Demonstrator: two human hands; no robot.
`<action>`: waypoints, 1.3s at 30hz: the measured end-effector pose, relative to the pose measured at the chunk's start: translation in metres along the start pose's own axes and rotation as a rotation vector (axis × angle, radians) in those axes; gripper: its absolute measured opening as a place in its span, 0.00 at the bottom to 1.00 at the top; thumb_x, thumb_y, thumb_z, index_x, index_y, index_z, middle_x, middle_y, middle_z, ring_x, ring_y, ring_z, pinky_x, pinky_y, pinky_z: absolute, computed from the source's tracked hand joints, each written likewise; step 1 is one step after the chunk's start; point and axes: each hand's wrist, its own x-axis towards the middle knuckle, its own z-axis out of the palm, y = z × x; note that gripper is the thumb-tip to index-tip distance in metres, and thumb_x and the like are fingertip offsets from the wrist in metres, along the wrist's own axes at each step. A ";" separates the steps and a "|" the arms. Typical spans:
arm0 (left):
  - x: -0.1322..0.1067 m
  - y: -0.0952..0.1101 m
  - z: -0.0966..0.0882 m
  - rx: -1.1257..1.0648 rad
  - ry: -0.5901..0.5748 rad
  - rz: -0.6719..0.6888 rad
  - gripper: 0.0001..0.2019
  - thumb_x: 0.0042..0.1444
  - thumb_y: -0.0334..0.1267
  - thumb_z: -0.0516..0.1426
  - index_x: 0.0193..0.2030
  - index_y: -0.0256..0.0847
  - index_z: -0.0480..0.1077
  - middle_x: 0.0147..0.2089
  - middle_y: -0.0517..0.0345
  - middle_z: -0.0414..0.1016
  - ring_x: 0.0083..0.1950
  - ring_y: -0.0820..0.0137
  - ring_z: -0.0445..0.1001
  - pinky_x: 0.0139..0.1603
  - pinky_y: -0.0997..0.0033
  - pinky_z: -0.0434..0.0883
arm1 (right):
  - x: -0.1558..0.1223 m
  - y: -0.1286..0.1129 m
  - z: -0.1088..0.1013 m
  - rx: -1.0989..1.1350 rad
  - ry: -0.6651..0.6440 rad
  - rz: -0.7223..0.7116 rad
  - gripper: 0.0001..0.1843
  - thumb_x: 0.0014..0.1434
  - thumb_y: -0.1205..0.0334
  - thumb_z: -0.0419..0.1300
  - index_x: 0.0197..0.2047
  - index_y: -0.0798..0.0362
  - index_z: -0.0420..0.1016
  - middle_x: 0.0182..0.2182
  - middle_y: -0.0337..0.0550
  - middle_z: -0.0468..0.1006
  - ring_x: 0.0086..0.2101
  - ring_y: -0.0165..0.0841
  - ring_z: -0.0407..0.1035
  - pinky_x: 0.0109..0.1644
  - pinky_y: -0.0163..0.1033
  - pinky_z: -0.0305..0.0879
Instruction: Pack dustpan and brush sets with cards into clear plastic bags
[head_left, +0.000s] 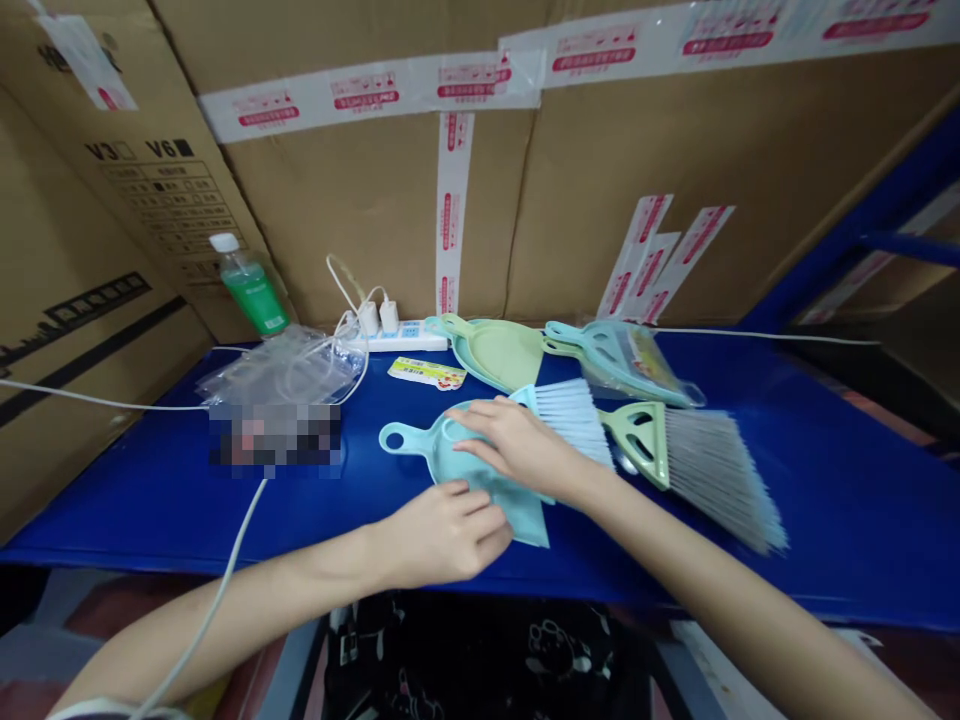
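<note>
A light-blue dustpan point(527, 514) lies on the blue table, its looped handle pointing left. My left hand point(454, 532) is closed at the pan's near edge; the fingertips are hidden. Over the pan, my right hand point(517, 445) is closed around the handle area of a light-blue hand brush point(574, 415), whose bristles point right. The hand covers most of that handle. To the right rests a green hand brush point(720, 470) with grey bristles. Behind are a green dustpan point(502, 352) stacked on a blue one, and a bagged blue-and-green set point(630, 360).
Clear plastic bags point(281, 365) lie at left beside a green-labelled bottle point(253, 285). A white power strip point(409, 337) with chargers and cables stands at the back, near a yellow card point(426, 373). Taped cardboard point(360, 200) walls the rear. A cable crosses my left arm.
</note>
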 end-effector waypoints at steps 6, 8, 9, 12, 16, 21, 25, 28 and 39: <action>0.004 0.007 0.001 -0.105 0.026 -0.031 0.09 0.62 0.26 0.52 0.35 0.34 0.73 0.24 0.62 0.70 0.25 0.74 0.67 0.26 0.73 0.66 | 0.010 -0.011 0.015 0.245 -0.026 0.068 0.19 0.64 0.57 0.56 0.56 0.56 0.72 0.38 0.45 0.71 0.37 0.35 0.69 0.43 0.43 0.70; 0.004 0.001 -0.006 -0.138 0.041 -0.005 0.08 0.63 0.29 0.54 0.35 0.34 0.73 0.24 0.62 0.71 0.25 0.75 0.67 0.27 0.74 0.67 | 0.017 -0.015 0.021 0.302 -0.043 0.106 0.17 0.64 0.57 0.56 0.53 0.55 0.73 0.37 0.43 0.70 0.35 0.34 0.68 0.43 0.42 0.69; 0.003 -0.004 -0.011 -0.151 0.054 -0.007 0.09 0.63 0.34 0.55 0.34 0.35 0.73 0.24 0.62 0.71 0.25 0.75 0.67 0.28 0.73 0.67 | 0.020 -0.017 0.024 0.320 -0.053 0.134 0.16 0.65 0.56 0.55 0.51 0.55 0.74 0.36 0.43 0.69 0.34 0.33 0.67 0.41 0.42 0.69; -0.005 -0.029 -0.025 -0.163 0.128 -0.179 0.12 0.64 0.34 0.53 0.30 0.37 0.70 0.28 0.59 0.74 0.30 0.72 0.69 0.33 0.71 0.67 | 0.030 -0.022 0.035 0.330 -0.051 0.178 0.20 0.69 0.56 0.44 0.42 0.55 0.74 0.32 0.42 0.68 0.30 0.33 0.65 0.35 0.42 0.69; -0.026 -0.064 -0.033 -0.169 0.068 -0.622 0.11 0.65 0.34 0.48 0.34 0.38 0.68 0.33 0.55 0.72 0.36 0.69 0.69 0.38 0.69 0.68 | 0.032 -0.024 0.037 0.239 -0.004 0.068 0.16 0.66 0.55 0.51 0.42 0.56 0.76 0.37 0.49 0.72 0.40 0.40 0.66 0.45 0.48 0.68; -0.041 -0.076 -0.027 -0.610 -0.150 -1.019 0.16 0.67 0.43 0.42 0.35 0.39 0.65 0.28 0.63 0.66 0.29 0.72 0.67 0.32 0.72 0.65 | 0.010 -0.010 0.021 0.122 -0.045 -0.050 0.27 0.67 0.53 0.49 0.62 0.61 0.66 0.49 0.57 0.73 0.49 0.45 0.65 0.54 0.55 0.66; -0.041 -0.074 -0.021 -0.832 -0.261 -1.085 0.17 0.65 0.47 0.43 0.36 0.39 0.66 0.26 0.66 0.63 0.27 0.74 0.63 0.29 0.75 0.61 | -0.007 0.003 0.018 0.084 -0.163 -0.060 0.35 0.65 0.43 0.49 0.69 0.55 0.56 0.66 0.57 0.59 0.66 0.53 0.47 0.63 0.66 0.52; -0.041 -0.075 -0.018 -0.938 -0.245 -1.094 0.16 0.64 0.47 0.46 0.36 0.39 0.66 0.25 0.67 0.60 0.24 0.77 0.59 0.26 0.77 0.59 | -0.009 0.006 0.023 0.120 -0.234 -0.043 0.35 0.66 0.43 0.46 0.72 0.46 0.48 0.69 0.50 0.51 0.68 0.50 0.37 0.66 0.67 0.43; -0.046 -0.075 -0.013 -1.317 -0.234 -1.174 0.21 0.61 0.55 0.51 0.39 0.37 0.68 0.19 0.71 0.59 0.14 0.80 0.57 0.13 0.81 0.52 | -0.006 0.004 0.032 0.156 -0.244 -0.050 0.35 0.67 0.44 0.45 0.72 0.44 0.42 0.70 0.49 0.45 0.68 0.49 0.32 0.66 0.70 0.36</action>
